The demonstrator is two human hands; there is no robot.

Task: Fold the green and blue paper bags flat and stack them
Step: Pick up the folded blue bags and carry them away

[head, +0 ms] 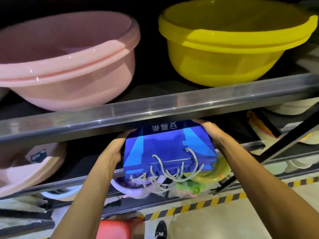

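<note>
Dim metal shelving filled the view, with a pink basin and a yellow basin on the shelf above the grip. A flat stack of blue paper bags lay directly between the two hands, its far end tucked under the shelf rail. The left hand clasped the stack's left edge and the right hand curled round its far right corner, though the fingertips were hidden behind the paper. Grey cord handles dangled off the near edge, nearer the person than the grip. Something green sat below the grip, too blurred to call a bag.

To seat the stack well, I judged both sides should be squeezed evenly, with the edges kept square and the cords clear of the rail.
</note>
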